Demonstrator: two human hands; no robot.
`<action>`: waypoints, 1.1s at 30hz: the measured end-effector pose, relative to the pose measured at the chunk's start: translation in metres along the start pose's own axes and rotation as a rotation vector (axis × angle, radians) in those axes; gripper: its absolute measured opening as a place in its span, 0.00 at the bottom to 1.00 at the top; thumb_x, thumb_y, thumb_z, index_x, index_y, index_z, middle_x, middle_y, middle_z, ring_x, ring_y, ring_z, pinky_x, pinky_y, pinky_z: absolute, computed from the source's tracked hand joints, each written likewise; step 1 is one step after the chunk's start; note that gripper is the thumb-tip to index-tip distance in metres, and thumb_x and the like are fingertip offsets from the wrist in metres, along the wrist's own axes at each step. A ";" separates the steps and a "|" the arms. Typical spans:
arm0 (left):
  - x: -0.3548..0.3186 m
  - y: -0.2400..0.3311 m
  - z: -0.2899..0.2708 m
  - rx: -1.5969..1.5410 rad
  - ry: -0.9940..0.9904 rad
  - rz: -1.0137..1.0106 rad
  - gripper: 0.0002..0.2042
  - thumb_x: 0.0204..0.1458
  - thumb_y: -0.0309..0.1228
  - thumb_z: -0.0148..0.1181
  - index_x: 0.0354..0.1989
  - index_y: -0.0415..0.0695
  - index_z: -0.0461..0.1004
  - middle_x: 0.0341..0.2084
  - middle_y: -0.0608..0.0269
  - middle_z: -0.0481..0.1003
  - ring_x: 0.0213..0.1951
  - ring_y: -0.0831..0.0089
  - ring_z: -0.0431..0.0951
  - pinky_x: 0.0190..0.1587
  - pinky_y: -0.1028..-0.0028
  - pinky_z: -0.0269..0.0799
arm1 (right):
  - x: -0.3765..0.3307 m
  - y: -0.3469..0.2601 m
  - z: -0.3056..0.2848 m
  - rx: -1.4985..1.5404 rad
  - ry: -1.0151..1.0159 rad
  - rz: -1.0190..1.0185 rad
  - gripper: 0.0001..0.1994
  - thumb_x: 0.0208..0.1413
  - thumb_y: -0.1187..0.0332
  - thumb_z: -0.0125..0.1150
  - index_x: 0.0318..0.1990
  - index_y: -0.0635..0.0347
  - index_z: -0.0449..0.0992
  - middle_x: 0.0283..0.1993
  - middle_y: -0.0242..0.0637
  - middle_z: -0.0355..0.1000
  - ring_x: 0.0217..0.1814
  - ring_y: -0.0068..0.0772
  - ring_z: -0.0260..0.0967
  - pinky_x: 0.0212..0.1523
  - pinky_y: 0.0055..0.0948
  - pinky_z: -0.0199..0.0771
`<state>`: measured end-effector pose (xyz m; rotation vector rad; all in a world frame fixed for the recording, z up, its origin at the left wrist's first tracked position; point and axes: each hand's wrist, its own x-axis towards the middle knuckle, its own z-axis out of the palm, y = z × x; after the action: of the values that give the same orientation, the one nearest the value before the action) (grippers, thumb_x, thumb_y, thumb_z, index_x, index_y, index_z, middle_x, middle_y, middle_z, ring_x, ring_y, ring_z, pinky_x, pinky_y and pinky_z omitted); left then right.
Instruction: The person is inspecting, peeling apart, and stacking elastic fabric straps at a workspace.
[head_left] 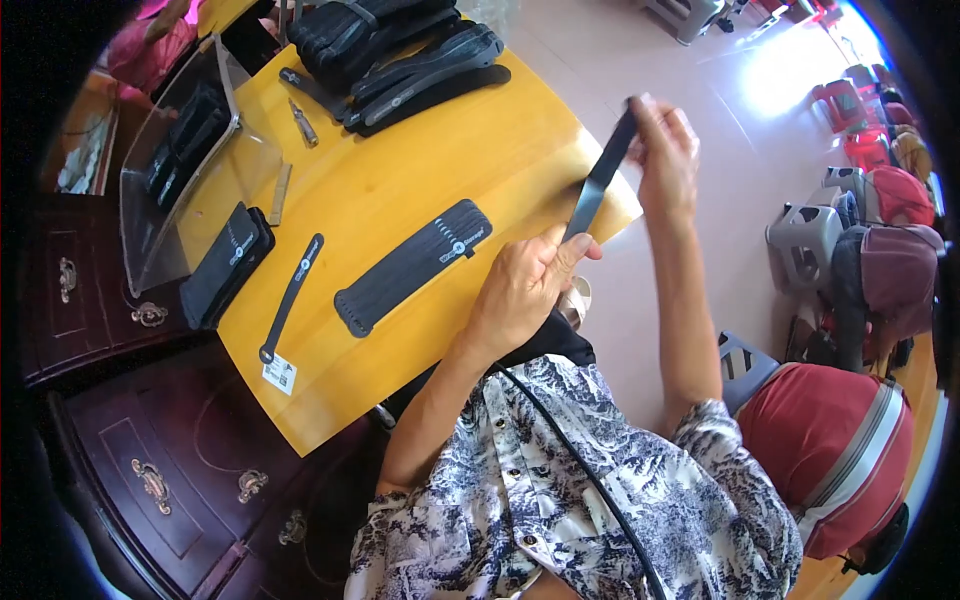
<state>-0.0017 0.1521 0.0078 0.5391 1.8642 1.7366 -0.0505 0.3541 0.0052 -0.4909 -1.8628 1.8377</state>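
A black strap point(600, 178) runs between my two hands, slanting up to the right past the table's right corner. My left hand point(525, 290) pinches its lower end between thumb and fingers. Its upper end is gripped by my right hand point(668, 155), fingers curled. On the yellow table point(370, 180), nearest my left hand, lies a neat row of overlapping black straps point(415, 265) with pale printing. Left of that, a single black strap point(292, 295) lies at a slant, its round end touching a white label point(279, 375).
Bundled black straps point(400, 70) are heaped at the table's far side, beside a small pointed tool point(303, 122). Another strap stack point(225, 265) sits at the left edge near a clear plastic bin point(232, 110). Dark wooden drawers point(150, 430) stand left; a seated person point(830, 440) is at right.
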 end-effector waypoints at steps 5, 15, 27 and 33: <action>0.009 -0.003 -0.010 0.540 0.148 0.272 0.10 0.58 0.33 0.51 0.40 0.39 0.72 0.14 0.48 0.64 0.19 0.54 0.70 0.21 0.64 0.62 | 0.090 -0.008 -0.048 0.133 0.256 -0.110 0.10 0.53 0.64 0.63 0.32 0.60 0.72 0.22 0.27 0.68 0.19 0.15 0.63 0.22 0.16 0.68; 0.030 0.013 -0.028 0.199 -0.010 0.137 0.12 0.61 0.36 0.47 0.42 0.41 0.72 0.12 0.70 0.56 0.16 0.81 0.56 0.20 0.77 0.55 | 0.105 -0.023 -0.074 0.144 0.252 -0.257 0.10 0.54 0.65 0.63 0.32 0.62 0.71 0.23 0.30 0.68 0.20 0.18 0.64 0.22 0.16 0.67; 0.026 -0.043 -0.141 0.115 0.281 -0.254 0.11 0.57 0.35 0.53 0.40 0.40 0.74 0.16 0.74 0.65 0.18 0.88 0.63 0.20 0.87 0.58 | 0.074 -0.065 -0.132 -0.061 0.420 -0.439 0.08 0.55 0.65 0.62 0.34 0.59 0.73 0.26 0.27 0.70 0.23 0.13 0.62 0.21 0.15 0.59; 0.008 -0.054 -0.162 0.029 0.391 -0.312 0.09 0.56 0.33 0.54 0.36 0.40 0.71 0.14 0.73 0.67 0.12 0.88 0.63 0.14 0.86 0.56 | 0.001 -0.071 -0.093 -0.070 0.227 -0.389 0.08 0.57 0.64 0.60 0.35 0.58 0.73 0.23 0.24 0.67 0.20 0.10 0.59 0.18 0.11 0.54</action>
<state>-0.1051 0.0252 -0.0415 -0.0935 2.1023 1.6888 0.0062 0.4293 0.0752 -0.3172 -1.7293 1.4064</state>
